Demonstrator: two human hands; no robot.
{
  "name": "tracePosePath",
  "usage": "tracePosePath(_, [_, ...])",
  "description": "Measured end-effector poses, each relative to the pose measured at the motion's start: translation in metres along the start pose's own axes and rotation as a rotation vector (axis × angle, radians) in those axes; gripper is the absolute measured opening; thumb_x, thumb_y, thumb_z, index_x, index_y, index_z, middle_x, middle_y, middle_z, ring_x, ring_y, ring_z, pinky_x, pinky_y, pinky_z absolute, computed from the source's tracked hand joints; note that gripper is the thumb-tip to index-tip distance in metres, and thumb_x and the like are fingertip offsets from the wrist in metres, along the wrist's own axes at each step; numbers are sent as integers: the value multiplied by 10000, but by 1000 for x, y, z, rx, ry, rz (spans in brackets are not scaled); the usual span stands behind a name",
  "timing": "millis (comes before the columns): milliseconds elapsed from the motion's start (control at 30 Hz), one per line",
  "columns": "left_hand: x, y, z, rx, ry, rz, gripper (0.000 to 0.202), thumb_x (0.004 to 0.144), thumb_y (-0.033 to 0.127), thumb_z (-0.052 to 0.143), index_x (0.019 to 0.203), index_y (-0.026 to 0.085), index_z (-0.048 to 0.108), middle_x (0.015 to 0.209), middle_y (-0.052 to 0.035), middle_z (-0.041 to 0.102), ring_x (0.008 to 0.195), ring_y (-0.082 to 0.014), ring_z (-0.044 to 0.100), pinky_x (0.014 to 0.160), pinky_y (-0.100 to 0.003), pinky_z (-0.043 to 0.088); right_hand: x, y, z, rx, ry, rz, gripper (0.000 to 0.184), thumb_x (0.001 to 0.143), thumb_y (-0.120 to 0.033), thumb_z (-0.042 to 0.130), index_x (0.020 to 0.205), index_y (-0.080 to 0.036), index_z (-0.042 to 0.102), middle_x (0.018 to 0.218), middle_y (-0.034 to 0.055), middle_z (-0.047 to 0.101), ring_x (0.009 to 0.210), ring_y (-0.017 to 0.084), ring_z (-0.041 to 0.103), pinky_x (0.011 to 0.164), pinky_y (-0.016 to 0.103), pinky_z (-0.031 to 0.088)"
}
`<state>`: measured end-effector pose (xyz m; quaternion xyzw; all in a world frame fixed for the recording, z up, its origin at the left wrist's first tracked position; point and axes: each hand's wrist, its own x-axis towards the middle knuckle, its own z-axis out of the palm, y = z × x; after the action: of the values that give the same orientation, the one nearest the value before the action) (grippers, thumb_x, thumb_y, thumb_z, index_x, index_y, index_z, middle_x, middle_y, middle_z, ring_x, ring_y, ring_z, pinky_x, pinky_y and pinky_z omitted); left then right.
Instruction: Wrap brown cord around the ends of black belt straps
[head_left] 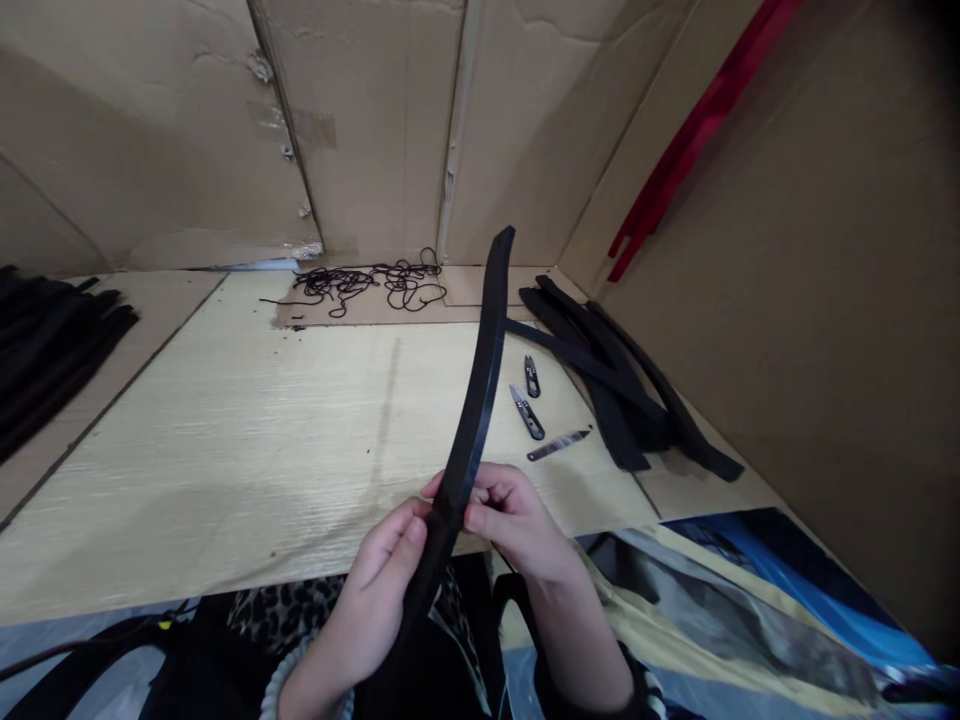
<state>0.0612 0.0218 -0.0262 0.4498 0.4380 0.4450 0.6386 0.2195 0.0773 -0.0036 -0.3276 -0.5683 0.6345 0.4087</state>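
Note:
A long black strip (480, 390), slightly curved, rises at a slant from my lap to above the table. My left hand (382, 580) grips its lower part from the left, thumb lying along the near face. My right hand (521, 525) closes on the strip's right edge a little higher, thumb in front and fingers partly hidden behind it. The strip's lower end merges with my dark clothing, so I cannot make it out. Beyond my right hand lie two thread snips, one nearer (528, 412) and one farther (532, 377), and a thin metal blade (559, 445).
More black strips (611, 375) lie heaped at the right; another stack (52, 350) sits far left. Tangled dark cord (360, 285) rests at the back of the wooden table (225, 440). Cardboard walls (375, 130) enclose the back and right, with red strips (690, 150) hanging there.

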Motion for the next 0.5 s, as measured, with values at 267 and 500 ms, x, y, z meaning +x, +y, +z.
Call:
tracePosePath(267, [-8, 10, 5, 327, 10, 45, 338, 970, 474, 424, 993, 184, 597, 637, 14, 519, 553, -112, 472, 549, -224, 395, -10, -19, 17, -201, 314, -21, 286, 774, -370, 725, 662, -162, 563, 516, -81, 342, 489, 72, 323, 472, 215, 255])
tracePosePath(500, [-8, 5, 4, -351, -335, -156, 444, 936, 581, 417, 925, 165, 571, 537, 64, 418, 380, -42, 336, 368, -143, 269, -9, -10, 2, 208, -148, 95, 438, 758, -487, 729, 1030, -145, 699, 608, 0, 621, 505, 120, 550, 487, 226, 391])
